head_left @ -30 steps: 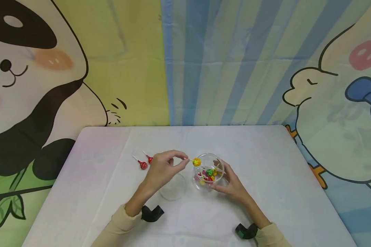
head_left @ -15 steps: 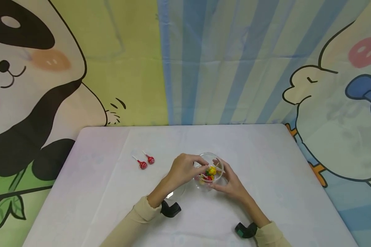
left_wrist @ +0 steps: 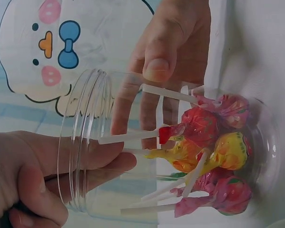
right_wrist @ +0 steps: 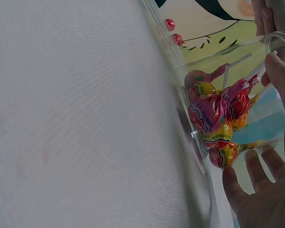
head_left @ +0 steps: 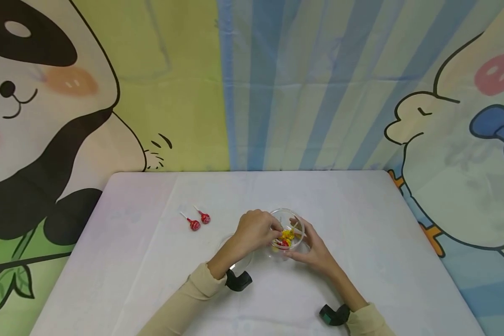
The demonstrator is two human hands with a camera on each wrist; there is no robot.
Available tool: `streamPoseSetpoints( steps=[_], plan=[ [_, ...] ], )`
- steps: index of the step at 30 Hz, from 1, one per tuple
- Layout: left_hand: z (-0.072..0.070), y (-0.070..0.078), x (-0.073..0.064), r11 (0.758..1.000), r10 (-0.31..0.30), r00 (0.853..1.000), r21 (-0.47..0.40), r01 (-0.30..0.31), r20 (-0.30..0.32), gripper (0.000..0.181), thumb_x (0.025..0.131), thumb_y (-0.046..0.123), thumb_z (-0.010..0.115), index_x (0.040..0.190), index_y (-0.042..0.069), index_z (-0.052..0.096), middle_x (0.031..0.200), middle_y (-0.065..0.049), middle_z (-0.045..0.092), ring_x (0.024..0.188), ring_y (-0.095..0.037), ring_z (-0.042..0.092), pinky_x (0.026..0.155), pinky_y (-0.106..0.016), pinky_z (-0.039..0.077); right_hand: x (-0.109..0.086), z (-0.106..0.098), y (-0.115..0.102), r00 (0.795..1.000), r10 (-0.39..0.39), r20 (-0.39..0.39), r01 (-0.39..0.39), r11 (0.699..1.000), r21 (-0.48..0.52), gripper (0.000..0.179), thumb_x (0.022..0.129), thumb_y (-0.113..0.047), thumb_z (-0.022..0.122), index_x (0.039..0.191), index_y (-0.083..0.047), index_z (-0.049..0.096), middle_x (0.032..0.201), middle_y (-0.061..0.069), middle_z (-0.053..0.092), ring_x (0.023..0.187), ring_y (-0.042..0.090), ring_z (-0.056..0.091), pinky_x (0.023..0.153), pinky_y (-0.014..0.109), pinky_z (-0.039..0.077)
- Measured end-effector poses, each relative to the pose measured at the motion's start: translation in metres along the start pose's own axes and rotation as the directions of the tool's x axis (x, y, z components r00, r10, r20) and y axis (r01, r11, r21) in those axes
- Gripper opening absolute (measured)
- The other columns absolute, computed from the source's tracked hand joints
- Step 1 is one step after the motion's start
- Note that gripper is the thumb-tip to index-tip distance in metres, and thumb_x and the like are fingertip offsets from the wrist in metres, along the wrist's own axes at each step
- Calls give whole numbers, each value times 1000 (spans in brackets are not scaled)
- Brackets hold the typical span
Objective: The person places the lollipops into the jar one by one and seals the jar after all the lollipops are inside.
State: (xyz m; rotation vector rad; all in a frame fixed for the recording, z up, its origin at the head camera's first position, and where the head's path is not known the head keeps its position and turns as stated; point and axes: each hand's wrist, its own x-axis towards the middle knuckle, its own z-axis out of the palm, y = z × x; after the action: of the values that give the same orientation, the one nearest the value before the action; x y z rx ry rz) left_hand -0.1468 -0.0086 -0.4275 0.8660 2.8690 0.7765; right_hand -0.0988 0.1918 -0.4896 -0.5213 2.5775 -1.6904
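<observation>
A clear jar point(head_left: 275, 252) stands upright on the table with several wrapped lollipops inside, red, pink and yellow. My left hand point(head_left: 255, 229) reaches over its rim, fingertips inside the mouth. In the left wrist view those fingertips pinch the white stick of a yellow-orange lollipop point(left_wrist: 182, 154) whose head lies among the others. From the right side my right hand point(head_left: 312, 249) grips the jar, thumb in front and fingers around the back. In the right wrist view its fingers point(right_wrist: 256, 171) show beside the jar wall.
Two red lollipops point(head_left: 194, 225) lie on the white table point(head_left: 151, 261), left of the jar. A clear round lid point(head_left: 243, 265) lies partly hidden under the left forearm. A cartoon-printed curtain point(head_left: 185, 93) hangs behind the table's far edge.
My left hand has moved right, from beside the jar to inside its mouth, lowering the yellow lollipop onto the others. My right hand keeps its hold on the jar.
</observation>
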Motion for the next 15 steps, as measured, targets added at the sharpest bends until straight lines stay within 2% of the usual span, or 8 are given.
streamPoseSetpoints(
  steps=[8, 15],
  plan=[
    [4, -1, 1, 996, -52, 998, -75, 55, 36, 8, 80, 28, 78, 85, 22, 81, 83, 8, 76, 60, -3, 50, 50, -21, 35, -1, -1, 1, 1000, 4, 7, -4, 1000, 0, 88, 78, -7, 79, 150, -7, 28, 146, 28, 41, 136, 42, 38, 103, 67, 36],
    [1, 1, 2, 992, -96, 991, -75, 104, 95, 11, 84, 31, 75, 87, 23, 81, 75, 8, 73, 54, -6, 44, 47, -22, 32, 0, 0, 1, 1000, -6, 1, 6, 1000, -13, 87, 77, -6, 78, 149, -6, 29, 145, 29, 42, 134, 43, 39, 102, 67, 37]
  ],
)
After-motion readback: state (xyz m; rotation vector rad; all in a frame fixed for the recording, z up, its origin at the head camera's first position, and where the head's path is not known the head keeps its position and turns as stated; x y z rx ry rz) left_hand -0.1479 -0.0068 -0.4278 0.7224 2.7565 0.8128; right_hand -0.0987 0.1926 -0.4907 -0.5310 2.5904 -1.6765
